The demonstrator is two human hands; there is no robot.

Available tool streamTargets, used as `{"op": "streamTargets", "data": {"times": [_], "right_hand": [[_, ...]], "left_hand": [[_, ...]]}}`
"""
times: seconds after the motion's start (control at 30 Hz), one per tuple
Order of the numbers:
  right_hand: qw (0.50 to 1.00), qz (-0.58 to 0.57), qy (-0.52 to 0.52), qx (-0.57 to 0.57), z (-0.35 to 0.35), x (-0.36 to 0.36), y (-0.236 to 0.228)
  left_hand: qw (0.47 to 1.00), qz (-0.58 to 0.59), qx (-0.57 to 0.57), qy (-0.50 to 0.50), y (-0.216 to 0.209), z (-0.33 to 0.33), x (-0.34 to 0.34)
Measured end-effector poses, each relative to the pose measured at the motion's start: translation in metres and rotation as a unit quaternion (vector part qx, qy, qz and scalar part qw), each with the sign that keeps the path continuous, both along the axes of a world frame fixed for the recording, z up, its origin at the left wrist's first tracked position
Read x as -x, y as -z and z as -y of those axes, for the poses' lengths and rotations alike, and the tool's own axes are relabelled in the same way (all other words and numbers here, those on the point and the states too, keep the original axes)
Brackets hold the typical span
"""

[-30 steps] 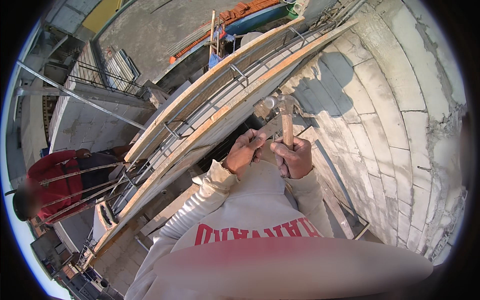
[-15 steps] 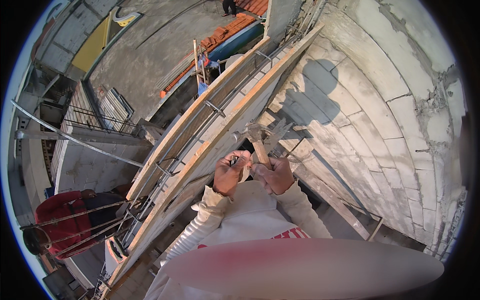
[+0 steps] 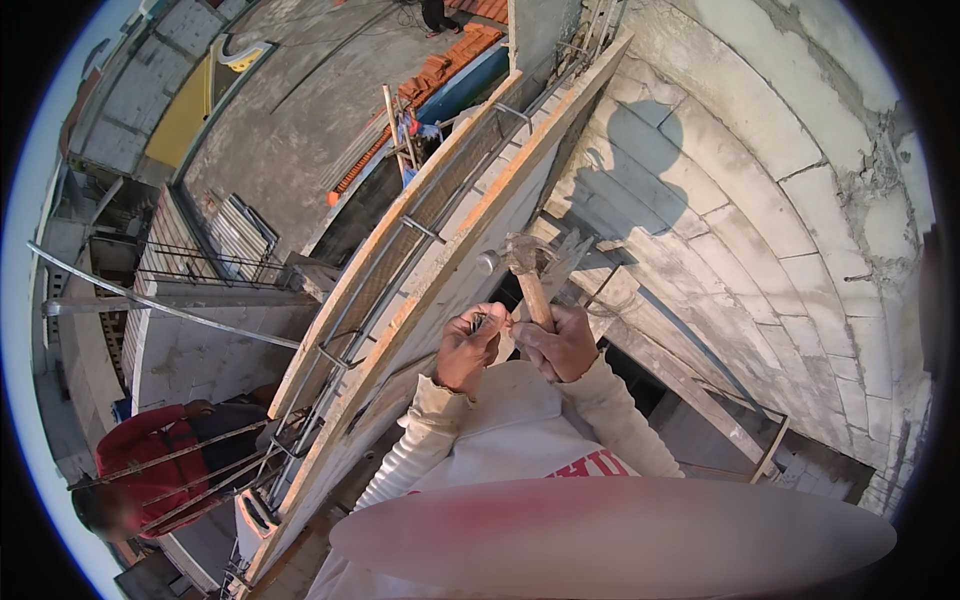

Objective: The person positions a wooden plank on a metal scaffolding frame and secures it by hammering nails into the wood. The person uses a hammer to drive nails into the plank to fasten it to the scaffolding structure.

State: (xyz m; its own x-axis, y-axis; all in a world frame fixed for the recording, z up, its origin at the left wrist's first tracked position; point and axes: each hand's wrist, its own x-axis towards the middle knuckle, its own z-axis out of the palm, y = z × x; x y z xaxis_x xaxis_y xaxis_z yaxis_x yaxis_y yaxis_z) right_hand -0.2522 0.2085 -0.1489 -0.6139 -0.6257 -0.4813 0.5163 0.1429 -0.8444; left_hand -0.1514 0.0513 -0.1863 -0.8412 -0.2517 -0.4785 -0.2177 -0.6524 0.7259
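Clock positions taken from the hands, 12 at top of view.

Grip: two bare hands, raised close together. Right hand (image 3: 560,345) is clamped round the wooden handle of one claw hammer with a dull metal head (image 3: 535,298). Left hand (image 3: 468,350) has thumb and fingers drawn together on a small dark piece (image 3: 478,322), too small to identify or count. Hammer relative to grip: handle rises out of the right fist, head at 11 o'clock from that fist, above the gap between the hands.

Near: rough grey wooden offcuts (image 3: 568,262) at 1 o'clock, beyond the hammer head; number unclear. Two long orange-brown wooden boards (image 3: 462,243) run from 1 o'clock round to 8, bowed by the lens; thin dark steel reinforcing bars (image 3: 385,290) lie between them. One saw-like handle, orange and dark (image 3: 258,512), at 8, against the nearer board.

Surroundings: one pale grey block wall (image 3: 770,245) at 2 to 4, with one person-shaped shadow (image 3: 635,175) at 1. One grey concrete yard (image 3: 300,110) at 10 to 11; orange roof tiles (image 3: 440,82) at its edge, between 11 and 12. Two other people: one in a red top (image 3: 160,458) between 8 and 9, one in dark trousers (image 3: 437,14) near 12, cut off by the frame.
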Motion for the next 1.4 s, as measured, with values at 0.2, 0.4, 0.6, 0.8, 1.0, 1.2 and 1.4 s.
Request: {"op": "streamTargets", "data": {"times": [0.2, 0.4, 0.6, 0.8, 1.0, 1.2, 1.4], "right_hand": [[0.985, -0.154, 0.077, 0.001, 0.007, 0.005, 0.001], [0.983, -0.134, 0.097, -0.081, 0.001, 0.059, 0.019], [0.871, -0.469, 0.140, -0.045, 0.039, 0.125, 0.028], [0.793, -0.609, 0.021, -0.014, 0.085, 0.202, 0.040], [0.812, -0.583, 0.022, 0.000, 0.121, 0.214, 0.072], [0.858, -0.506, 0.079, 0.041, 0.133, 0.200, 0.069], [0.829, -0.544, 0.127, 0.032, 0.138, 0.195, 0.072]], "left_hand": [[0.994, -0.021, 0.097, -0.053, -0.025, 0.007, 0.022], [0.934, -0.028, 0.319, -0.155, -0.067, 0.059, 0.047], [0.813, 0.076, 0.526, -0.239, -0.034, 0.116, 0.073], [0.737, 0.154, 0.595, -0.282, -0.008, 0.115, 0.079], [0.759, 0.201, 0.563, -0.257, -0.012, 0.119, 0.078], [0.757, 0.201, 0.578, -0.232, -0.007, 0.124, 0.076], [0.759, 0.173, 0.582, -0.234, -0.007, 0.125, 0.076]]}}
